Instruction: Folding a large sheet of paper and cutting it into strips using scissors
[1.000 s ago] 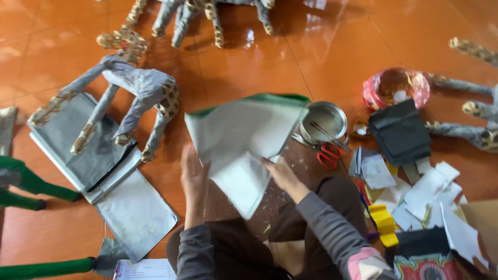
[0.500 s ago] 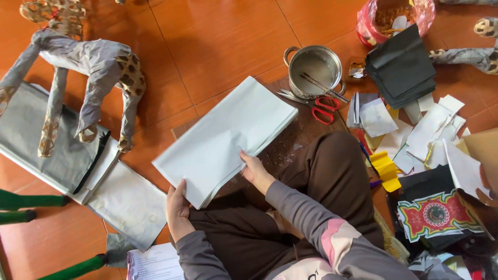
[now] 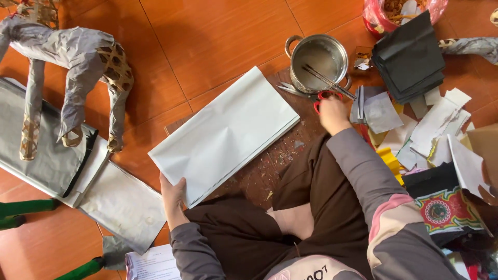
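Note:
A folded stack of white paper [image 3: 228,132] lies slanted on a brown board [image 3: 282,155] in front of my crossed legs. My left hand [image 3: 173,194] grips the stack's near left corner. My right hand [image 3: 332,111] reaches to the red-handled scissors [image 3: 311,94] lying beside a small metal pot [image 3: 319,59], with fingers closed over the handles. A thin metal tool rests across the pot's rim.
A paper-covered wicker animal figure [image 3: 78,67] stands at the left over grey sheets [image 3: 52,155]. Dark folded paper [image 3: 410,57], white and yellow scraps [image 3: 430,127] and a patterned box [image 3: 446,210] crowd the right. A pink bag [image 3: 378,13] sits at top right. Green sticks [image 3: 23,210] lie lower left.
The paper stack has come down from the air onto the board. My right hand left the paper and moved right to the scissors. The view shifted closer.

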